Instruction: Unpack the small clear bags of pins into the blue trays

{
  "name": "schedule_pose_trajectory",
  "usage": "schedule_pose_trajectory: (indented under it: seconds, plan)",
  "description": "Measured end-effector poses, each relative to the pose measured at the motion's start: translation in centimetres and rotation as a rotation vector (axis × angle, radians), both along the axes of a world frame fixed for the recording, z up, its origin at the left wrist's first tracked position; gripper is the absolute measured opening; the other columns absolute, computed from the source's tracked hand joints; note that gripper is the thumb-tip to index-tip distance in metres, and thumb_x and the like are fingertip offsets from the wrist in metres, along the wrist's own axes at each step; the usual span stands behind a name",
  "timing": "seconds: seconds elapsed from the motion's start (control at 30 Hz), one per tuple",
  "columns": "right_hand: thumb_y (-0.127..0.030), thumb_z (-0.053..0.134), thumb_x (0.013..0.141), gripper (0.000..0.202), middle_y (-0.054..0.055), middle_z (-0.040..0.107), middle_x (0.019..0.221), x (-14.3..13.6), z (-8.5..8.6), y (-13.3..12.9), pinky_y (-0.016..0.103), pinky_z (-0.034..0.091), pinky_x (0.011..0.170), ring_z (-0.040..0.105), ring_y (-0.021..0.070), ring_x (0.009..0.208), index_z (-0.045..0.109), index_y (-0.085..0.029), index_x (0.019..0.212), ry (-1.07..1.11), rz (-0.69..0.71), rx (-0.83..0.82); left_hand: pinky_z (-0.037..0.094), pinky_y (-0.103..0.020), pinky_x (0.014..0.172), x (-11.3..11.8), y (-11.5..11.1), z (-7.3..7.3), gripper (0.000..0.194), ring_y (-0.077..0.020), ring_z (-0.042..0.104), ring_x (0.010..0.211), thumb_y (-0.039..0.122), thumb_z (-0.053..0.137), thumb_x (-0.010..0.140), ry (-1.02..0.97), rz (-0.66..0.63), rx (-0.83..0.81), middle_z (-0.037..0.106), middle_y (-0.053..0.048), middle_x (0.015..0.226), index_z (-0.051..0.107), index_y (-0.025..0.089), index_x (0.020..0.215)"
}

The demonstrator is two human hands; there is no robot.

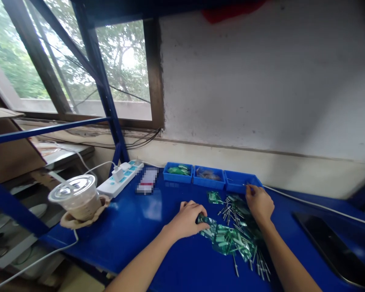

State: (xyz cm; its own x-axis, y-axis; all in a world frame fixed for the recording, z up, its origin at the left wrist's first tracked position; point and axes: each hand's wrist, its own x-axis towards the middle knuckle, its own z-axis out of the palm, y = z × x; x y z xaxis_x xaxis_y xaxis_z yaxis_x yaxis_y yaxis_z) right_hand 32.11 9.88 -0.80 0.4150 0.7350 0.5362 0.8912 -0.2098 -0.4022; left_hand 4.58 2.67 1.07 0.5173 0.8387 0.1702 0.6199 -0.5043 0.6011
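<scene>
My left hand (190, 219) has its fingers closed on the end of a pile of green plastic packets (226, 239) on the blue table. My right hand (259, 201) is at the front edge of the right blue bin (241, 181), thumb and fingers pinched together; what they hold, if anything, is too small to name. Between the hands lie loose metal rivets (229, 213), and more of them (261, 265) spread below the packets. A separate green packet (214, 197) sits behind the pile.
Blue bins with green packets (178, 172) and small parts (209, 174) stand at the back. Leftward are a blurred flat item (147, 181), a power strip (120, 180) and a lidded drink cup (77, 196). A dark flat device (334, 247) lies at right; a white cable (316, 205) runs behind.
</scene>
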Motion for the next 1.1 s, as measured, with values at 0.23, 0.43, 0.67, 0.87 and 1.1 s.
schedule_pose_trajectory:
  seconds: [0.23, 0.43, 0.67, 0.87, 1.1]
  plan:
    - [-0.036, 0.044, 0.086, 0.031, 0.007, 0.066, 0.091, -0.2, 0.4, 0.0, 0.027, 0.031, 0.054, 0.058, 0.0195, 0.070, 0.066, -0.021, 0.102, 0.010, 0.020, -0.015, 0.035, -0.034, 0.081, 0.1, 0.1, 0.0, 0.014, -0.0212, 0.049, 0.091, 0.035, 0.054, 0.083, -0.056, 0.058, 0.003, 0.062, -0.002, 0.089, 0.058, 0.024, 0.091]
    - [-0.039, 0.044, 0.084, 0.036, 0.008, 0.067, 0.085, -0.5, 0.6, -0.5, 0.028, 0.033, 0.055, 0.060, 0.0209, 0.069, 0.063, -0.019, 0.107, 0.031, 0.082, 0.011, 0.038, -0.032, 0.078, 0.2, 0.5, -0.1, 0.022, -0.0199, 0.051, 0.089, 0.026, 0.043, 0.089, -0.115, 0.043, 0.084, 0.065, -0.003, 0.087, 0.065, 0.024, 0.094]
    - [-0.043, 0.042, 0.086, 0.034, 0.006, 0.066, 0.076, -3.9, 1.7, -2.9, 0.026, 0.037, 0.059, 0.059, 0.0179, 0.066, 0.066, -0.018, 0.088, 0.114, 0.436, 0.042, 0.040, -0.032, 0.080, 0.3, 0.8, -0.3, 0.020, -0.0189, 0.052, 0.087, 0.025, 0.045, 0.088, -0.252, 0.143, 0.156, 0.065, -0.003, 0.087, 0.065, 0.022, 0.088]
    - [-0.051, 0.040, 0.086, 0.042, 0.002, 0.062, 0.062, -8.2, 2.3, -5.7, 0.027, 0.040, 0.055, 0.055, 0.0161, 0.053, 0.065, -0.019, 0.095, 0.404, 0.721, -0.123, 0.043, -0.031, 0.076, -0.1, 1.6, -0.7, 0.019, -0.0186, 0.056, 0.086, 0.028, 0.046, 0.086, -0.381, 0.333, 0.145, 0.066, -0.003, 0.086, 0.064, 0.022, 0.088]
    - [-0.055, 0.049, 0.080, 0.046, -0.001, 0.055, 0.056, -10.2, 2.5, -6.5, 0.023, 0.040, 0.048, 0.052, 0.0129, 0.050, 0.061, -0.015, 0.099, 0.876, 0.868, -0.287, 0.046, -0.029, 0.075, -0.3, 2.4, -0.9, 0.018, -0.0180, 0.062, 0.084, 0.029, 0.054, 0.079, -0.634, 0.418, -0.045, 0.068, -0.004, 0.088, 0.062, 0.017, 0.090]
